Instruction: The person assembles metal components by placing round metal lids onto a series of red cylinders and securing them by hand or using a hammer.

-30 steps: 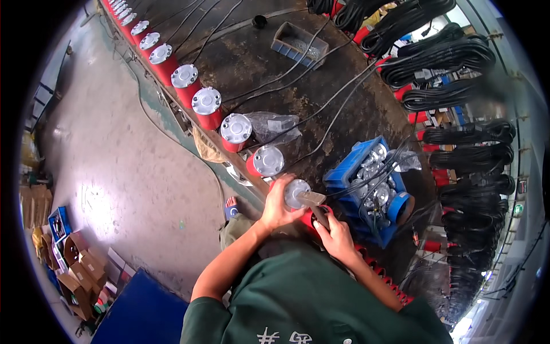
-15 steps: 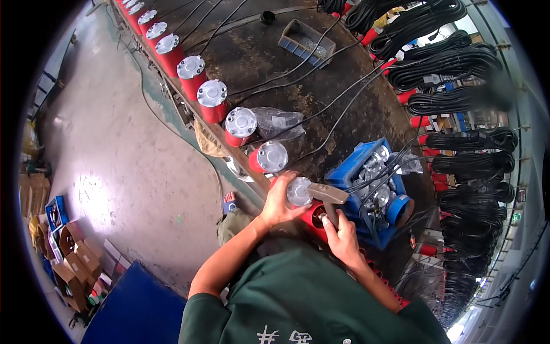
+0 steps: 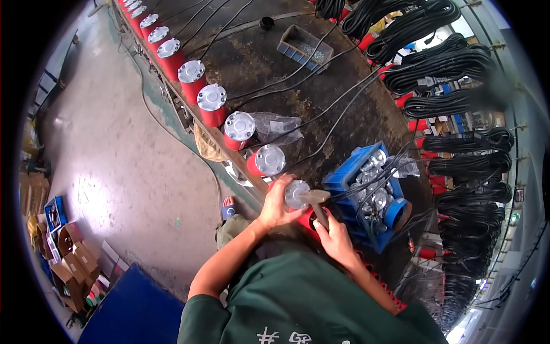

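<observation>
My left hand is wrapped round a red cylinder whose silver metal cap faces up. In my right hand is a hammer, gripped by its handle. The hammer's head lies over the right edge of that cap; whether it touches cannot be made out. Just below the hammer, an uncapped red cylinder shows a dark open top, partly covered by my right hand. Beyond my left hand stands another capped red cylinder, with a cable running from its side.
Several capped red cylinders line the bench's left edge. A blue bin of silver caps stands right of the hammer, a blue ring at its corner. Farther off are a plastic bag and a grey-blue tray. Coiled black cables hang at right.
The hammer head has moved left and slightly down, over the cap's edge. My right hand has shifted a little left with it. My left hand keeps its hold on the cylinder.
</observation>
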A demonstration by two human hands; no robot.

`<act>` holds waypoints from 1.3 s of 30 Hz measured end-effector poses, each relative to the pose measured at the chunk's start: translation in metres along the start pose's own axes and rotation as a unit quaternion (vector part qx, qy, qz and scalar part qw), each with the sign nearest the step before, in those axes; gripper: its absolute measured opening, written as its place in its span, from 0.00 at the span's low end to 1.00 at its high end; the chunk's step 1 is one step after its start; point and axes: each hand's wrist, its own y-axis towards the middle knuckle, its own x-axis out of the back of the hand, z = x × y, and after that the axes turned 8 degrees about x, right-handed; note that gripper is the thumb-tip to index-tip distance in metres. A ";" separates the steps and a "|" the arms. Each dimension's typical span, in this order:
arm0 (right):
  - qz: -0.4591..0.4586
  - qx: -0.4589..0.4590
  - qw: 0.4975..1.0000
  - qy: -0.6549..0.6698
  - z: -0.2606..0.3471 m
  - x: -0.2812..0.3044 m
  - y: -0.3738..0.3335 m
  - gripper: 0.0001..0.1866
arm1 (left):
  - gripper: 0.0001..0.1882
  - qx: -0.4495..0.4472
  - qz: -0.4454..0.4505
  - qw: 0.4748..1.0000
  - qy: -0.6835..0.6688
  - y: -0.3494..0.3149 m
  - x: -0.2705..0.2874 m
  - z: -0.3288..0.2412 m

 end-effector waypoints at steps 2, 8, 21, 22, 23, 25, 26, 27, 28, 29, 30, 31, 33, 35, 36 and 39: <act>0.015 -0.017 0.998 0.052 0.028 0.016 0.008 0.15 | 0.49 0.002 -0.002 1.000 0.001 -0.006 0.004 0.003; -0.047 0.024 0.998 -0.016 0.017 -0.004 -0.005 0.12 | 0.50 -0.004 0.008 1.000 0.002 -0.004 -0.001 0.003; -0.023 0.033 0.999 0.023 0.024 0.005 0.002 0.15 | 0.54 -0.009 -0.021 0.999 0.049 -0.003 -0.002 0.000; 0.021 -0.006 1.000 -0.016 0.021 0.005 0.002 0.16 | 0.51 0.009 -0.018 0.999 0.033 -0.004 -0.003 0.000; 0.022 -0.004 1.000 -0.018 0.019 0.007 0.004 0.16 | 0.51 0.009 -0.021 0.999 0.033 -0.002 -0.003 0.002; 0.037 -0.002 0.999 -0.002 0.025 0.011 0.007 0.16 | 0.50 0.001 -0.019 1.000 0.019 -0.001 -0.002 0.005; 0.025 0.023 0.999 0.015 0.028 0.013 0.007 0.15 | 0.49 0.005 -0.021 1.000 0.021 0.000 -0.002 0.006; 0.028 0.023 0.999 0.014 0.028 0.010 0.006 0.15 | 0.49 0.008 -0.023 0.999 0.021 -0.002 -0.003 0.005; 0.002 0.040 0.999 0.003 0.028 0.006 0.003 0.15 | 0.49 0.010 -0.026 1.000 0.013 -0.005 -0.004 0.004; -0.027 0.057 0.998 -0.009 0.027 0.003 0.000 0.15 | 0.49 0.010 -0.028 1.000 0.006 -0.005 -0.004 0.004; -0.002 0.019 0.999 -0.051 0.008 -0.004 -0.005 0.15 | 0.49 0.008 -0.027 1.000 0.004 -0.004 -0.006 0.002; -0.008 0.010 0.998 -0.064 0.005 -0.010 -0.001 0.15 | 0.49 0.003 -0.028 1.000 0.013 -0.004 -0.005 0.002; 0.014 -0.014 1.000 0.011 0.015 0.001 0.003 0.15 | 0.49 -0.002 -0.034 0.999 0.027 -0.003 -0.003 0.004; 0.034 -0.004 0.999 0.011 0.030 0.018 0.007 0.14 | 0.49 0.005 -0.036 0.999 0.028 -0.006 -0.003 0.004; 0.014 0.011 1.000 0.018 0.035 0.020 0.007 0.14 | 0.49 0.004 -0.033 0.999 0.027 -0.004 -0.004 0.004; -0.022 0.022 0.999 -0.013 0.014 0.001 -0.001 0.15 | 0.49 -0.004 -0.028 0.999 0.025 -0.004 -0.006 0.006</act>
